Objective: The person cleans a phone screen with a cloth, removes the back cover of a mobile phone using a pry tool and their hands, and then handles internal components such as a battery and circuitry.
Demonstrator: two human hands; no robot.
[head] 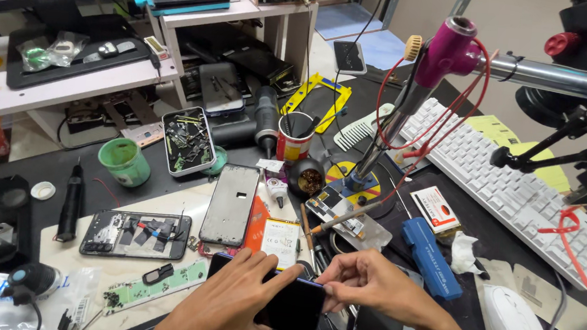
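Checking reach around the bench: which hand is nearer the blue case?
Right. The right hand pinches the dark phone's edge just left of the blue case. The left hand grips the phone's other side, farther away.

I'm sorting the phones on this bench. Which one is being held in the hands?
The dark phone, gripped by the left hand and right hand. The opened phone and the bare frame lie untouched on the mat.
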